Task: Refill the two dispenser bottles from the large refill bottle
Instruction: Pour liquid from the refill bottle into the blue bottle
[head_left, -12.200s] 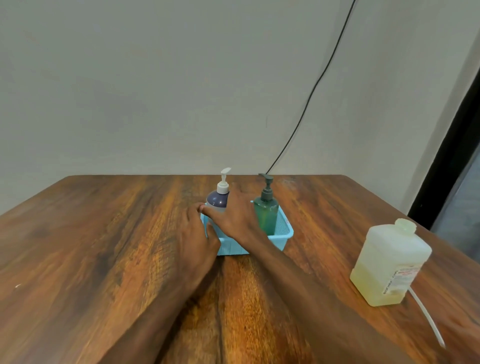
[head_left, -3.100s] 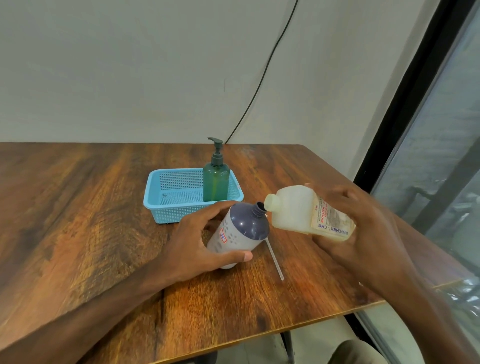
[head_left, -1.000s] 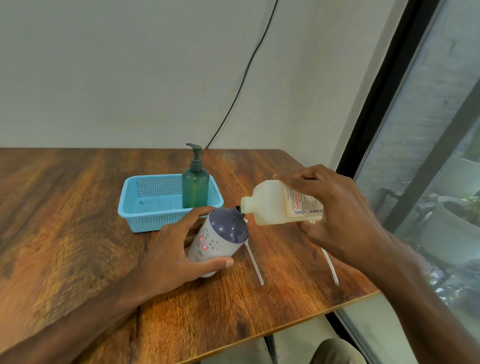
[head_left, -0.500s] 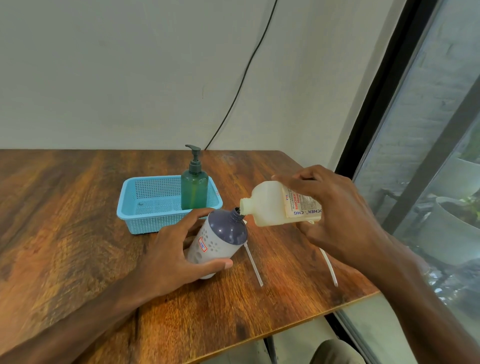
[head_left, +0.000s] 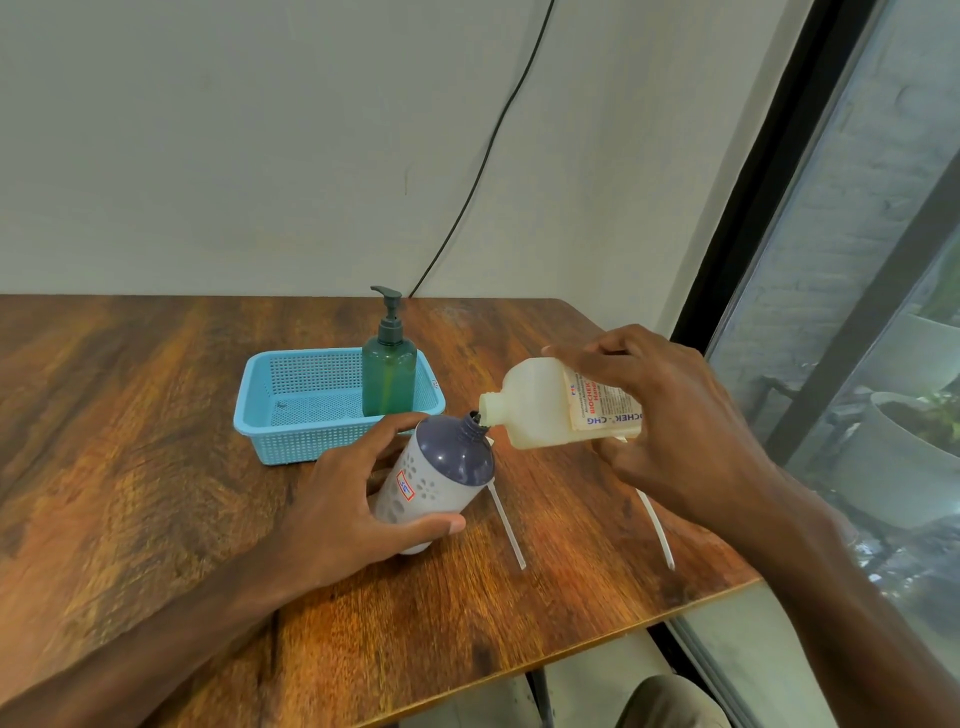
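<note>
The left hand (head_left: 332, 504) grips the purple bottle (head_left: 436, 473), tilted on the bench (head_left: 130, 441), top off. The right hand (head_left: 670, 431) holds the big refill bottle (head_left: 535, 410) on its side (yellowish soap inside), mouth touching the purple one's neck. The green bottle (head_left: 388, 379) stands in the blue basket (head_left: 260, 415), farther back.

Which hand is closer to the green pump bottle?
Left: left hand grips the purple bottle just in front of the green pump bottle; right hand tips the refill bottle farther right.
</note>
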